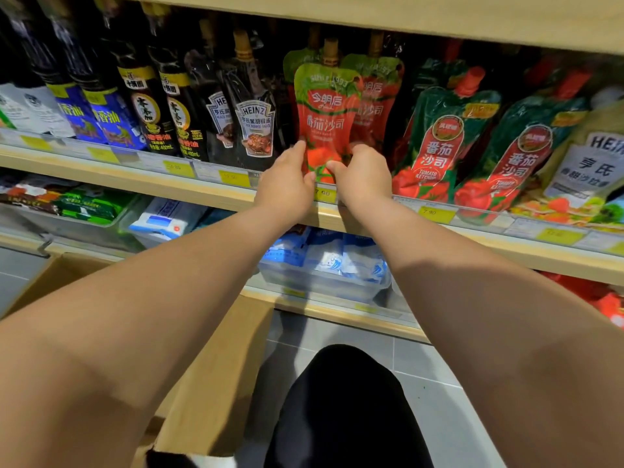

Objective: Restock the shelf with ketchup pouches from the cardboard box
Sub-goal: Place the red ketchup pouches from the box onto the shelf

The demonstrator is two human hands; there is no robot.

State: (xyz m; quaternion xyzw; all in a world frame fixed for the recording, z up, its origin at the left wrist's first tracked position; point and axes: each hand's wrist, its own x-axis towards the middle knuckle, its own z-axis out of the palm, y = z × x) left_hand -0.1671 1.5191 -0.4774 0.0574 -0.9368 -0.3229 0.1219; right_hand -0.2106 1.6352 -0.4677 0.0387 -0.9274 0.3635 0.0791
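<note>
Ketchup pouch (326,113), red plastic with a green top and a tan spout, stands upright at the front of the pale wooden shelf (135,179). The left hand (287,184) pinches its lower left edge and the right hand (363,177) pinches its lower right edge. A matching pouch (380,96) stands just behind. The brown cardboard box (216,366) sits below the left forearm.

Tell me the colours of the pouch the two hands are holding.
The ketchup pouch is red with a green top; head view.
</note>
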